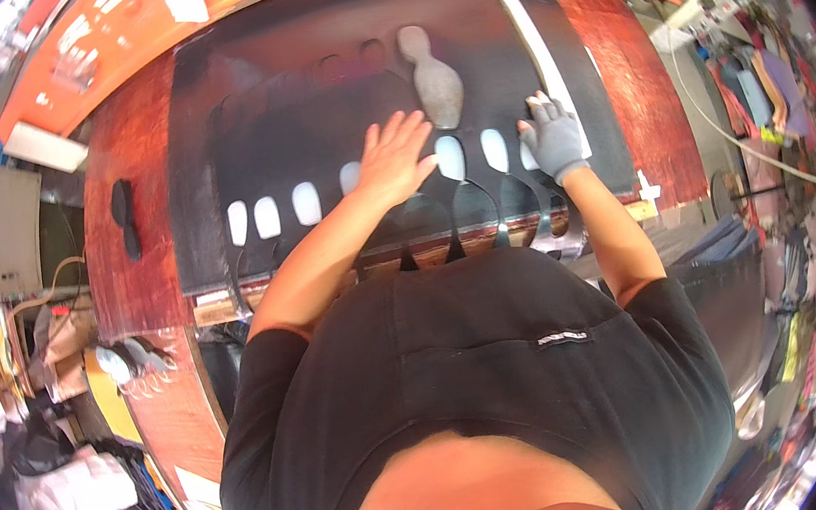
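Over black sheeting [303, 131], left hand [395, 162] and gloved right hand [554, 138] spread.

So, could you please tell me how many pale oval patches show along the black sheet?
7 pale patches: four left of the left hand, three right of it, the last beside the right hand; the hands may hide more.

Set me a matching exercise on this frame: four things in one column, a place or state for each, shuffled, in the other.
1. Left hand
2. Right hand
3. Grey sole-shaped piece
4. Black sole-shaped piece

A. Lying on the red board, at the left
B. In a grey glove, near the white strip
C. Lying on the black sheet
D. Bare, no glove

Pairs: 1-D, 2-B, 3-C, 4-A
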Demonstrator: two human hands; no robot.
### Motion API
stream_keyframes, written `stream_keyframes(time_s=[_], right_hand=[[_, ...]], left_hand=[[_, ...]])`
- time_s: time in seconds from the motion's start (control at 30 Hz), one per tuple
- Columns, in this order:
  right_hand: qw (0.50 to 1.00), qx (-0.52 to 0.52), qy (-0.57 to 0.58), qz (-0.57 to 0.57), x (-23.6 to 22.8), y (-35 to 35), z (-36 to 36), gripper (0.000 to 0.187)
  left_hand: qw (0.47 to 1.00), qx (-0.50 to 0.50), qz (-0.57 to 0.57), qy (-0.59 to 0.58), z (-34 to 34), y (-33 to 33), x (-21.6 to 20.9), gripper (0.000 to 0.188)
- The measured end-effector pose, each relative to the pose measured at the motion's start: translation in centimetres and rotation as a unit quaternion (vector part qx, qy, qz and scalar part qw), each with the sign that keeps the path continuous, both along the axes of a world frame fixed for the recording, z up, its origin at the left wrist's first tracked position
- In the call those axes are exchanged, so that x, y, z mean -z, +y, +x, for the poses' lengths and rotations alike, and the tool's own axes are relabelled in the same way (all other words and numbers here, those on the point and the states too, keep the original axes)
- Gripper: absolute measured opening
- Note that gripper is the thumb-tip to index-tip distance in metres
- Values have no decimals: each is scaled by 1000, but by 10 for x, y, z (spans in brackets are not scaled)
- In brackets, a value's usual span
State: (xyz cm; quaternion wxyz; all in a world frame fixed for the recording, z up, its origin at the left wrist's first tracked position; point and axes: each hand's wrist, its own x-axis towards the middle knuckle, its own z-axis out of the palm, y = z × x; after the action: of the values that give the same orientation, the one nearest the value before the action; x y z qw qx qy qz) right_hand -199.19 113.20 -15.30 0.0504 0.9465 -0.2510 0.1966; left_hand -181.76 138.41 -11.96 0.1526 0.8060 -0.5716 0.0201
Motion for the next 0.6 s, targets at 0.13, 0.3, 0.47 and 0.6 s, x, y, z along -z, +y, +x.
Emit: stream_keyframes(time_s=[0.13,0.3,0.47,0.6], right_hand=[[1000,-24,-11,-16,-5,-3,-2,53],[971,-66,-87,213,-42,3,36,57],[953,-134,-155,223,-58,37,98,66],[985,-61,-63,151,-53,62,129,77]], left_hand=[[999,6,24,-23,1,-4,9,57],[1000,12,10,-22,0,-12,8,56],[1000,6,-1,-14,0,-20,6,56],[1000,1,-3,-17,0,-21,6,55]])
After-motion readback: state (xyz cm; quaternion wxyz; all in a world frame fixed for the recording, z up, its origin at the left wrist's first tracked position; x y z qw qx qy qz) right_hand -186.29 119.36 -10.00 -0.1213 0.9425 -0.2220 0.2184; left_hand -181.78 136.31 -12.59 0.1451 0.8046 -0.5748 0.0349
